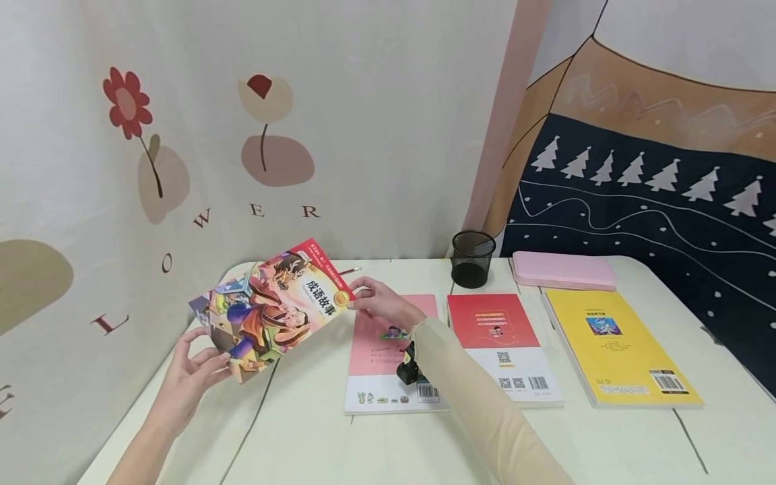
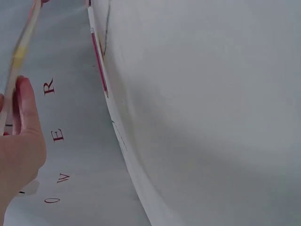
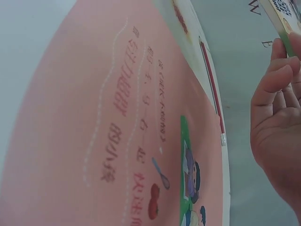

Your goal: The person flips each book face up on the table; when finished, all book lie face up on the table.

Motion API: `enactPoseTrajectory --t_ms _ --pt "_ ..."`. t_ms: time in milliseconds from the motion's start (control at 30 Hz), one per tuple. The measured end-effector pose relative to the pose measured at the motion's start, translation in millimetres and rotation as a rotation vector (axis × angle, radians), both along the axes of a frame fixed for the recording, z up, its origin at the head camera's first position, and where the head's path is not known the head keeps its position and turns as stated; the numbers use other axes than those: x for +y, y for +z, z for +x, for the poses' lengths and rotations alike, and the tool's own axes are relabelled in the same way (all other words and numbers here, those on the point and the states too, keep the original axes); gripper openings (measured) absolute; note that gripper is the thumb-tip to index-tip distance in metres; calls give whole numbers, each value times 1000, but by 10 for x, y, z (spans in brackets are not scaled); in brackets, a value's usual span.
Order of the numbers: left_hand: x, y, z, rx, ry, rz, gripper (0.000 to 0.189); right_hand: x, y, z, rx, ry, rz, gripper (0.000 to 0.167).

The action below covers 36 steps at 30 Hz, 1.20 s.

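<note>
A colourful picture book [image 1: 275, 306] with a red band along its top edge is held tilted above the left part of the table. My left hand [image 1: 192, 374] grips its lower left corner between thumb and fingers. At the upper right corner, my right hand [image 1: 383, 301] pinches the book's edge. In the left wrist view the book [image 2: 19, 56] appears edge-on beside the left hand [image 2: 23, 146]. The right wrist view has the right hand [image 3: 280, 103] at a corner of the book [image 3: 281, 19]. Below my right forearm lies a pink and white book [image 1: 364, 367], partly covered by the arm.
A red and white book [image 1: 494, 323] and a yellow book [image 1: 618, 350] lie further right on the white table [image 1: 303, 438]. Behind them are a black mesh pen holder [image 1: 473, 259] and a pink case [image 1: 564, 271]. A pencil [image 3: 212, 87] lies near the table's back edge.
</note>
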<state>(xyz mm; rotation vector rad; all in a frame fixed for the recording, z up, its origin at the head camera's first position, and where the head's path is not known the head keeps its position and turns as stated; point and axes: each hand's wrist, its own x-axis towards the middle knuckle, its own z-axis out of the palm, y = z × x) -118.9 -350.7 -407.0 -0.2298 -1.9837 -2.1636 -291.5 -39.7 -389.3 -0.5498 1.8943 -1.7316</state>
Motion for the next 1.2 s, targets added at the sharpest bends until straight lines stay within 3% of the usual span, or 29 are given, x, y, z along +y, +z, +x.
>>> enactPoseTrajectory --t_ms 167,267,367,500,567,667,833,1000,1200 --pt "157 223 99 -57 99 115 46 38 -28 1 -18 22 3 27" --pt "185 286 146 -103 131 158 34 59 -41 5 -39 33 4 26" --pt "151 255 148 -139 139 143 27 68 -47 9 -49 35 -16 26" --pt "2 100 85 -213 153 48 24 66 -58 15 -49 34 -62 25" --pt "-85 20 53 -264 146 -3 24 62 -61 19 -43 22 -60 25" --pt "-67 48 74 -336 123 -83 22 48 -63 24 -22 -17 -42 26" --pt "113 207 168 -366 68 -166 19 -4 -85 33 16 -80 -87 27" --pt "147 224 178 -424 30 -282 22 -102 -118 44 -3 -169 -191 24" --pt "145 227 201 -431 -56 -329 24 -213 -124 83 23 -264 -187 28"
